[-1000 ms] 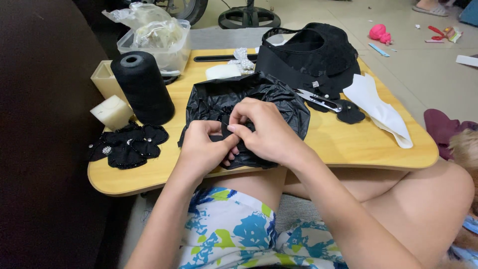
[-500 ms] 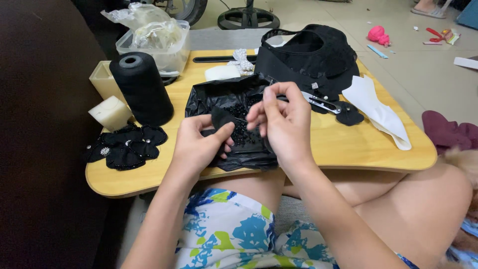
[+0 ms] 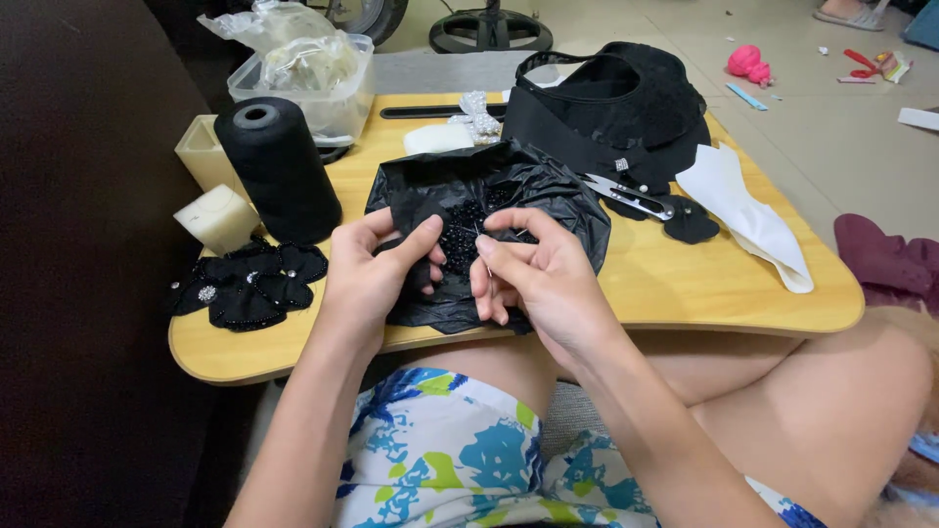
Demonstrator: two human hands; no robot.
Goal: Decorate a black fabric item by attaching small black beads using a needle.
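Over the crumpled black plastic bag (image 3: 489,210) of small black beads (image 3: 460,235), the left hand (image 3: 377,269) pinches black fabric while the right hand (image 3: 533,269) should pick beads slowly, fingertips pressed together.

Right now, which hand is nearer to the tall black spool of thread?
Left. The left hand sits just right of the tall black spool of thread; the right hand is farther right, beyond the black beads.
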